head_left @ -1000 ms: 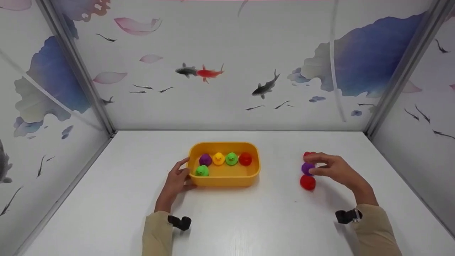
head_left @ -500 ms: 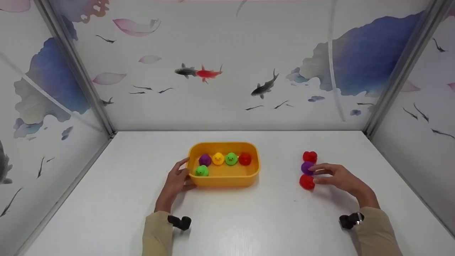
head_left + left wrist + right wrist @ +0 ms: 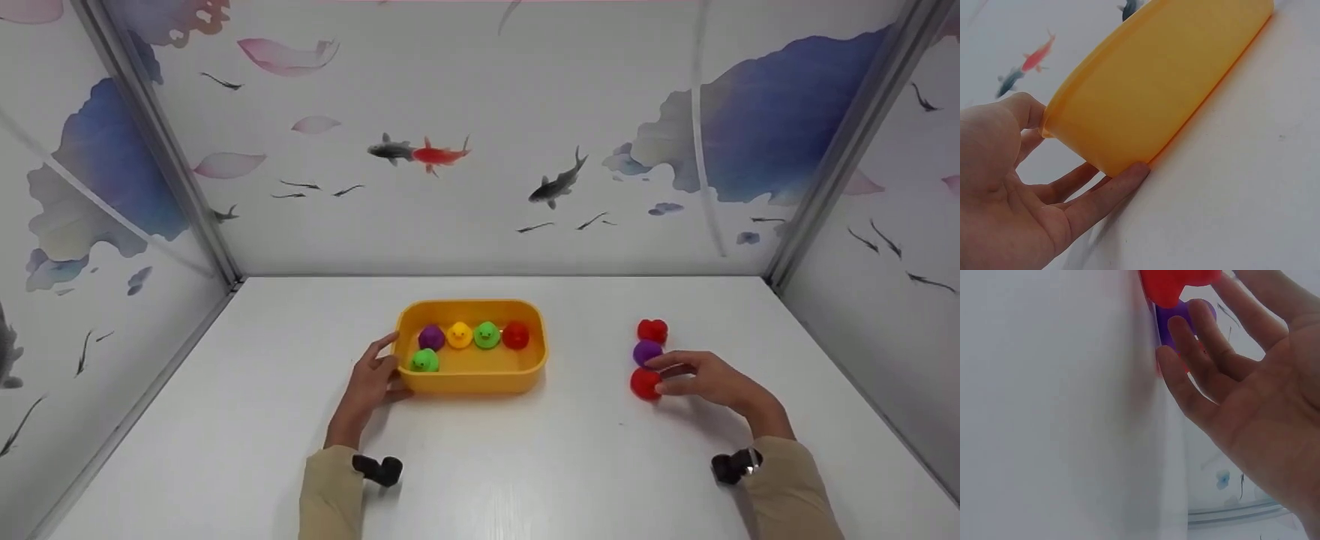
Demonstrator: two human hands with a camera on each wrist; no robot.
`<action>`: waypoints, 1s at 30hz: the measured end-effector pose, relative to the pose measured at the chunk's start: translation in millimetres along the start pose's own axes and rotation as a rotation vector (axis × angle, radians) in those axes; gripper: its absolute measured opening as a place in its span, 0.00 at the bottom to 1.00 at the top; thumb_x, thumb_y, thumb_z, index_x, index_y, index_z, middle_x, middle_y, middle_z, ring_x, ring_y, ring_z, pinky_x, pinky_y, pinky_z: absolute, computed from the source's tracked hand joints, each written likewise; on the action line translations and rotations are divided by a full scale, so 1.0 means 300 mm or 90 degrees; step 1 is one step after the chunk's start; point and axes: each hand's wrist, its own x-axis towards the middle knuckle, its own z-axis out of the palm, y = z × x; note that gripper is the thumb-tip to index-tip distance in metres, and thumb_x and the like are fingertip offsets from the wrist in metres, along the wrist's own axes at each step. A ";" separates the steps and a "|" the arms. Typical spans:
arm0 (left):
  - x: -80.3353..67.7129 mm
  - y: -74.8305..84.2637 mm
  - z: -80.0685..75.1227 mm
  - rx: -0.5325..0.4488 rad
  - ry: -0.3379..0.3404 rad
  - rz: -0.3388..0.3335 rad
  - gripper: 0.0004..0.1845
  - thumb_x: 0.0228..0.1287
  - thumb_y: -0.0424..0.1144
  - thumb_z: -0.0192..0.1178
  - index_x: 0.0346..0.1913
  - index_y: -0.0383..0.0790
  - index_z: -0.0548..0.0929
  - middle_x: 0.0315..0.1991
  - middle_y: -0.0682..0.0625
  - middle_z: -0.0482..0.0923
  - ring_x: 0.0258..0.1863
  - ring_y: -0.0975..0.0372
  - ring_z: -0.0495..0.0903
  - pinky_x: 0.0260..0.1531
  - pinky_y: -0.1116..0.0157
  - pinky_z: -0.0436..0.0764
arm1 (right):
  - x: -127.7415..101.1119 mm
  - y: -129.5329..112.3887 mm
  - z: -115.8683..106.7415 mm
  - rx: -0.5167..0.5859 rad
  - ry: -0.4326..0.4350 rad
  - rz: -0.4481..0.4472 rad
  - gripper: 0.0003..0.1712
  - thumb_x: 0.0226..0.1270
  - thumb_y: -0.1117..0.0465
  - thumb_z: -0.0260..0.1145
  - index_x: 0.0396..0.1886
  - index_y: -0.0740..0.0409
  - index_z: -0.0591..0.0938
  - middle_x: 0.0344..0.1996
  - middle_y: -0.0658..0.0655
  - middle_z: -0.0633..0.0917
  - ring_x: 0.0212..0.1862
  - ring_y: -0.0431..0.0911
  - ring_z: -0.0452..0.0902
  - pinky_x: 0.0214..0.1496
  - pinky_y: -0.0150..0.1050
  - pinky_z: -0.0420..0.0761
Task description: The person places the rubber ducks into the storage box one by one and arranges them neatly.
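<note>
A yellow tub [image 3: 471, 379] stands mid-table. It holds a back row of purple [image 3: 431, 337], yellow [image 3: 459, 334], green [image 3: 487, 334] and red [image 3: 515, 335] ducks, plus a green duck [image 3: 424, 361] in front. My left hand [image 3: 388, 369] holds the tub's near left corner, thumb on the rim [image 3: 1050, 112], fingers [image 3: 1103, 194] along its base. To the right three ducks stand in a line: red [image 3: 652, 330], purple [image 3: 646, 351], red [image 3: 644, 383]. My right hand [image 3: 663, 377] touches the near red duck [image 3: 1176, 284] with loosely spread fingers [image 3: 1185, 391].
The white table [image 3: 487, 465] is enclosed by painted fish-pattern walls at the back [image 3: 480, 150] and both sides. A black wrist camera sits on each sleeve.
My right hand has drawn back from the purple duck to the near red duck, uncovering the far red one. The left hand and tub have stayed put.
</note>
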 end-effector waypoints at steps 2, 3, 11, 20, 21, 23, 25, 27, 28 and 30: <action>-0.001 -0.002 -0.001 0.001 -0.001 0.001 0.27 0.75 0.40 0.48 0.75 0.58 0.64 0.64 0.37 0.74 0.48 0.54 0.82 0.48 0.58 0.88 | 0.002 -0.003 0.005 0.002 -0.007 0.013 0.31 0.62 0.52 0.72 0.64 0.54 0.79 0.62 0.65 0.78 0.63 0.57 0.73 0.57 0.43 0.84; -0.001 -0.003 -0.002 0.002 -0.002 0.002 0.27 0.75 0.40 0.48 0.75 0.57 0.64 0.64 0.37 0.74 0.48 0.54 0.82 0.48 0.58 0.88 | 0.003 -0.004 0.007 0.001 -0.009 0.019 0.31 0.62 0.52 0.72 0.64 0.54 0.79 0.62 0.65 0.78 0.63 0.57 0.73 0.57 0.43 0.84; 0.000 -0.002 -0.003 -0.006 -0.001 0.008 0.27 0.76 0.40 0.48 0.75 0.58 0.65 0.63 0.38 0.74 0.47 0.55 0.82 0.47 0.57 0.88 | 0.009 -0.006 0.019 -0.026 0.011 0.053 0.29 0.62 0.51 0.72 0.62 0.56 0.80 0.59 0.63 0.80 0.61 0.56 0.74 0.58 0.45 0.83; 0.004 -0.008 -0.002 -0.002 0.002 0.001 0.27 0.75 0.40 0.48 0.75 0.58 0.65 0.64 0.38 0.74 0.47 0.54 0.83 0.46 0.58 0.88 | 0.009 -0.036 0.026 -0.035 0.026 0.087 0.29 0.61 0.48 0.73 0.59 0.56 0.81 0.59 0.63 0.80 0.58 0.54 0.75 0.55 0.47 0.84; 0.005 -0.008 -0.002 -0.001 0.001 0.002 0.27 0.75 0.40 0.48 0.75 0.58 0.65 0.64 0.38 0.74 0.47 0.54 0.82 0.47 0.58 0.88 | 0.009 -0.044 0.026 -0.032 0.031 0.090 0.30 0.61 0.47 0.73 0.59 0.56 0.81 0.59 0.63 0.79 0.58 0.53 0.75 0.55 0.46 0.85; 0.005 -0.008 -0.002 0.002 0.000 0.005 0.28 0.75 0.40 0.48 0.75 0.58 0.65 0.65 0.38 0.74 0.48 0.54 0.82 0.47 0.58 0.88 | 0.009 -0.062 0.025 -0.021 0.040 0.090 0.31 0.60 0.46 0.73 0.59 0.56 0.80 0.60 0.64 0.79 0.57 0.53 0.76 0.55 0.45 0.86; 0.005 -0.006 -0.002 0.003 -0.002 0.005 0.27 0.75 0.40 0.48 0.75 0.58 0.64 0.65 0.38 0.73 0.48 0.54 0.82 0.48 0.58 0.88 | 0.009 -0.079 0.020 -0.008 0.049 0.084 0.32 0.60 0.46 0.73 0.60 0.58 0.79 0.61 0.65 0.78 0.57 0.54 0.76 0.55 0.45 0.86; 0.005 -0.004 0.000 0.006 -0.002 0.006 0.28 0.75 0.40 0.48 0.75 0.58 0.64 0.65 0.38 0.73 0.48 0.54 0.82 0.48 0.58 0.88 | 0.009 -0.094 0.014 0.007 0.058 0.076 0.33 0.60 0.46 0.73 0.60 0.58 0.78 0.61 0.66 0.78 0.58 0.55 0.76 0.56 0.46 0.86; 0.006 -0.003 0.001 0.010 -0.001 0.006 0.28 0.75 0.40 0.48 0.75 0.58 0.64 0.66 0.38 0.73 0.48 0.54 0.82 0.48 0.58 0.88 | 0.008 -0.100 0.011 0.012 0.062 0.073 0.33 0.61 0.47 0.73 0.61 0.58 0.78 0.62 0.66 0.77 0.59 0.55 0.75 0.56 0.47 0.86; 0.006 -0.001 0.002 0.013 -0.001 0.005 0.28 0.75 0.41 0.48 0.75 0.58 0.64 0.65 0.37 0.73 0.47 0.54 0.82 0.48 0.58 0.88 | 0.005 -0.113 0.006 0.013 0.070 0.063 0.33 0.62 0.46 0.72 0.61 0.59 0.78 0.63 0.67 0.77 0.60 0.57 0.75 0.58 0.48 0.85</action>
